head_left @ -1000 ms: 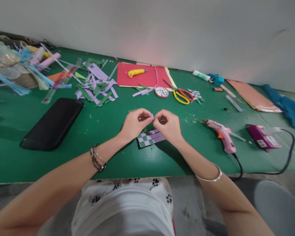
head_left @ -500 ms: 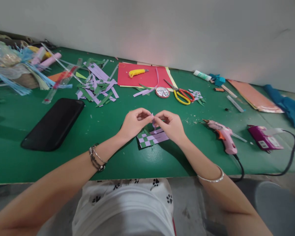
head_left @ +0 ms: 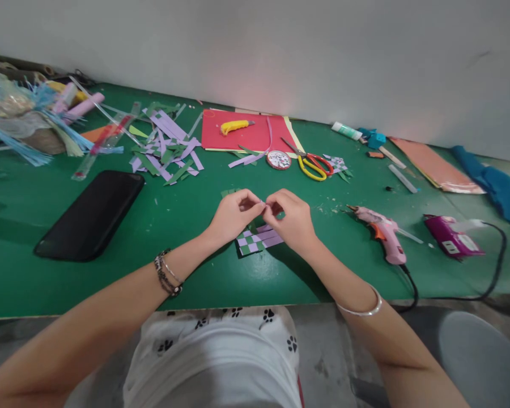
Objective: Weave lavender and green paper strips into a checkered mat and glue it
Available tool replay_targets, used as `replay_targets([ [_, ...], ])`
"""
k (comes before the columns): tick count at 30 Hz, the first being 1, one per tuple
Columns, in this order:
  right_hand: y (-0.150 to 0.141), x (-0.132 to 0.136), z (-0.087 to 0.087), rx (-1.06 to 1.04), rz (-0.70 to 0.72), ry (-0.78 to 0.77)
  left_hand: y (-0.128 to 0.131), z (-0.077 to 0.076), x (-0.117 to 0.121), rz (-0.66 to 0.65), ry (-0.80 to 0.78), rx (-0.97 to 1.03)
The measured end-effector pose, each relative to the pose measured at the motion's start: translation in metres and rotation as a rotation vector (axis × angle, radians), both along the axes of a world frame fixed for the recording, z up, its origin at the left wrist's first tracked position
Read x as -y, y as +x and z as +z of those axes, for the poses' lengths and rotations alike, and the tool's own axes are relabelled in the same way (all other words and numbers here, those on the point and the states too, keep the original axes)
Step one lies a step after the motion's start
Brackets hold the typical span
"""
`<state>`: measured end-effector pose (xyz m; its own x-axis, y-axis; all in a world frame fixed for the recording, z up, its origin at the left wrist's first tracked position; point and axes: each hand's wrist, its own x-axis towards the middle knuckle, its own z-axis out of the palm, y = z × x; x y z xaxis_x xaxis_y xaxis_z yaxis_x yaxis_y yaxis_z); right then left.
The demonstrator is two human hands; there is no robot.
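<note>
The left hand [head_left: 233, 214] and the right hand [head_left: 292, 220] meet at the centre of the frame. Each is closed in a narrow pinch, thumb against forefinger, with the fingertips of both touching. A lilac paper strip [head_left: 262, 202] is held at this junction; only a small part shows, the rest being covered by the fingers. Directly below, a green-and-lilac woven paper mat [head_left: 250, 243] lies flat on the green tabletop [head_left: 187, 226]. Its left end is a closed checker weave; its lilac strips extend right, partly beneath the right hand.

Upper centre: a yellow utility knife [head_left: 234, 126] rests on red paper [head_left: 255, 141]. Just below the paper's lower right corner sit a round speckled disc [head_left: 279, 161] and scissors [head_left: 302, 154] with one yellow and one red handle. Upper left of centre: a pile of cut paper strips [head_left: 170, 124]. Left: a black slab [head_left: 91, 218] with rounded corners.

Right: a pink glue gun [head_left: 382, 226], nozzle pointing upper left, beside a purple socket box [head_left: 453, 237] bearing pale label patches. Upper right: a white-and-green tube [head_left: 347, 131]. Print on the box and tube is too small to read.
</note>
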<state>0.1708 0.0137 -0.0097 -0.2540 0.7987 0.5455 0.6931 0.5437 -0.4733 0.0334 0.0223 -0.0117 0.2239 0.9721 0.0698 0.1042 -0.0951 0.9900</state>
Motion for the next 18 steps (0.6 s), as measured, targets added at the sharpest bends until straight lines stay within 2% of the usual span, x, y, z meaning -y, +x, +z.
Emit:
replay_targets([
  [7, -0.0031, 0.0011, 0.0029, -0.169, -0.018, -0.115, 0.0005, 0.0001, -0.0002, -0.017, -0.001, 0.012],
  [12, -0.0035, 0.0008, 0.0021, -0.321, -0.033, -0.261, 0.0002, -0.0006, -0.001, -0.031, 0.0, 0.037],
  [18, -0.0006, -0.0011, 0.0025, -0.462, 0.029, -0.429, -0.0009, -0.0016, -0.0015, -0.052, -0.047, 0.09],
])
